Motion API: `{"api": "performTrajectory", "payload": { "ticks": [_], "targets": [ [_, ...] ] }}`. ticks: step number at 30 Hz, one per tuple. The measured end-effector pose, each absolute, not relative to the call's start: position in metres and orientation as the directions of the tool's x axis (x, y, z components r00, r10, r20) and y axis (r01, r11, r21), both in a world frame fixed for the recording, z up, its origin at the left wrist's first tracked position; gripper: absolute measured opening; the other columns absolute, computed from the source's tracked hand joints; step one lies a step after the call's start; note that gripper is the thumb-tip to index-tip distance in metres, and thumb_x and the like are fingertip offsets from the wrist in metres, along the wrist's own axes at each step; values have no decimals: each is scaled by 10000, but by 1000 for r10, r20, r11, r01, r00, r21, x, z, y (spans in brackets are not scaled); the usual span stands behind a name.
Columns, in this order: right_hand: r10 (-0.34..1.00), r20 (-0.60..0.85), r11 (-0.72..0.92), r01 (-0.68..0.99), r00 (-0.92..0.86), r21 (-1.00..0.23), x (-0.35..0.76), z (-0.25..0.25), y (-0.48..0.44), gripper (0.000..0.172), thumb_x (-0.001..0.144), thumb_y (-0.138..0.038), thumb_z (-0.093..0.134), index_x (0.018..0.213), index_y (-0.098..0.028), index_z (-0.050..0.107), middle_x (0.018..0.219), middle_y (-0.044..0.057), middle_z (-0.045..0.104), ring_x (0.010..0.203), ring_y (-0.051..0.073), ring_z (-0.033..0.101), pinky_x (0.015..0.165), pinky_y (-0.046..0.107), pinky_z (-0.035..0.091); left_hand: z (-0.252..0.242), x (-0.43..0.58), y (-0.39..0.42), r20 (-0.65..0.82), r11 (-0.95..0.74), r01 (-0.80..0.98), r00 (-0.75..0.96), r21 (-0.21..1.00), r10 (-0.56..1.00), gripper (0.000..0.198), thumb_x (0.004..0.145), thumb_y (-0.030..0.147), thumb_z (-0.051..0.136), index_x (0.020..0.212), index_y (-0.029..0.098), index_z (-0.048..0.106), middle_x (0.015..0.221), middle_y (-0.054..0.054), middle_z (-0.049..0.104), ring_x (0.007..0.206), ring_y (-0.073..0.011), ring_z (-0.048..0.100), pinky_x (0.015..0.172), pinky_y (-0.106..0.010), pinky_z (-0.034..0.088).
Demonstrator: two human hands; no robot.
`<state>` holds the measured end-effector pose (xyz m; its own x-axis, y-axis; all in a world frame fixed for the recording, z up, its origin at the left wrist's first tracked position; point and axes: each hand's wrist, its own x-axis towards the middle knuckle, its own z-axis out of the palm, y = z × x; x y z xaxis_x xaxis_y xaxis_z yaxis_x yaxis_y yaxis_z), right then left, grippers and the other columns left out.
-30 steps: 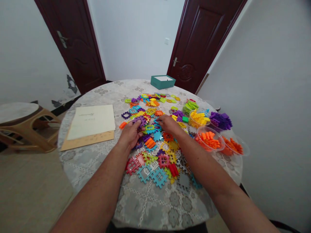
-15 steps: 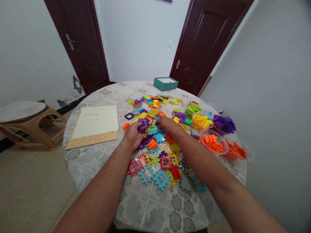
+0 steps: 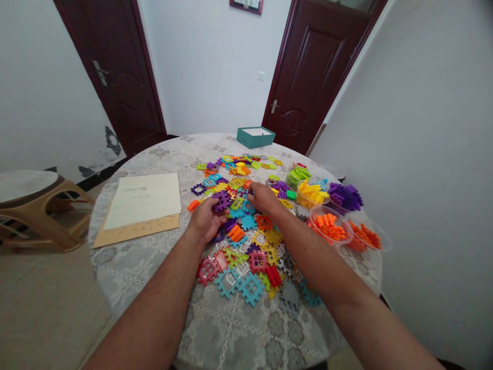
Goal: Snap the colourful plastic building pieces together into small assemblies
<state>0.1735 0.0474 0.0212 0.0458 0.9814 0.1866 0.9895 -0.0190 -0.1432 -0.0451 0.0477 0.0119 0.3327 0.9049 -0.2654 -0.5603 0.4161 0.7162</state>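
Note:
My left hand (image 3: 205, 221) grips a purple toothed building block (image 3: 222, 201) between thumb and fingers, over the left side of a wide heap of coloured plastic pieces. My right hand (image 3: 265, 198) reaches into the middle of the heap with its fingers bent together; what they hold, if anything, is hidden. Light-blue pieces (image 3: 248, 222) lie just below it. Orange sticks (image 3: 235, 234) rest beneath my left hand. Nearer me are pink window pieces (image 3: 208, 270), a teal window piece (image 3: 251, 289) and red sticks (image 3: 273, 276).
On the right stand clear tubs of orange sticks (image 3: 329, 226), yellow pieces (image 3: 313, 193), green pieces (image 3: 299, 174) and purple pieces (image 3: 345, 196). A green box (image 3: 256, 137) sits at the table's far edge. Paper sheets (image 3: 144, 200) lie at left. Beyond them is a stool (image 3: 42, 205).
The camera view has tilted up slightly and turned a little right. My left hand still holds the purple block, and my right hand stays in the heap with little movement.

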Motion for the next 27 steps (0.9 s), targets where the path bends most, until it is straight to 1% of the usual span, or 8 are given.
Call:
{"api": "performTrajectory", "payload": {
  "ticks": [3, 5, 7, 9, 11, 13, 20, 27],
  "targets": [
    [916, 342, -53, 907, 211, -418, 176, 27, 40, 89, 912, -249, 599, 956, -202, 662, 928, 48, 729, 886, 198, 655, 809, 296, 476, 9, -45, 48, -256, 404, -555, 327, 727, 910, 179, 847, 139, 604, 1024, 155, 595, 745, -26, 692, 504, -163, 647, 442, -251, 491],
    [879, 358, -34, 791, 314, -611, 175, 33, 33, 93, 879, -293, 627, 881, -202, 645, 848, 25, 706, 812, 184, 639, 751, 288, 478, 7, -44, 48, -245, 404, -548, 341, 733, 907, 190, 842, 144, 644, 1027, 156, 600, 746, -23, 686, 511, -160, 655, 426, -230, 468],
    [885, 270, 0, 580, 379, -815, 169, 39, 25, 169, 847, -369, 654, 866, -203, 631, 766, 4, 670, 711, 170, 620, 649, 275, 470, 6, -44, 46, -220, 399, -545, 365, 738, 905, 198, 847, 154, 684, 1032, 152, 613, 784, -33, 697, 534, -156, 670, 417, -214, 459],
    [919, 136, 12, 318, 371, -948, 159, 44, 17, 247, 805, -429, 685, 885, -205, 620, 716, -16, 642, 604, 149, 583, 543, 254, 433, 6, -44, 45, -186, 387, -547, 386, 742, 904, 204, 854, 167, 721, 1035, 150, 627, 861, -54, 718, 584, -154, 696, 430, -208, 481],
    [942, 54, 4, 148, 332, -989, 148, 45, 11, 289, 764, -450, 715, 885, -208, 612, 706, -23, 638, 547, 127, 548, 487, 237, 397, 5, -44, 43, -150, 371, -549, 405, 749, 902, 221, 858, 175, 748, 1049, 152, 638, 944, -77, 732, 656, -164, 729, 447, -202, 509],
    [954, 17, -15, 104, 300, -994, 136, 43, 7, 293, 737, -445, 731, 860, -206, 615, 713, -20, 644, 537, 117, 539, 474, 230, 391, 5, -44, 42, -116, 356, -542, 425, 762, 898, 246, 865, 178, 759, 1082, 150, 648, 1017, -101, 738, 741, -187, 758, 461, -197, 533],
    [950, -45, -99, 160, 310, -982, 121, 28, 8, 290, 731, -474, 705, 816, -207, 632, 606, -39, 580, 554, 137, 539, 475, 230, 381, 7, -45, 39, -76, 350, -501, 488, 791, 869, 307, 884, 228, 788, 1150, 148, 656, 1113, -152, 749, 868, -239, 788, 562, -243, 621],
    [961, -9, -61, 180, 278, -982, 123, 27, 8, 287, 708, -457, 733, 803, -201, 642, 716, -23, 623, 638, 148, 595, 512, 236, 425, 11, -45, 34, -53, 357, -460, 552, 813, 832, 319, 906, 325, 774, 1148, 171, 636, 1140, -147, 737, 854, -240, 790, 582, -279, 634]
  ]
}}
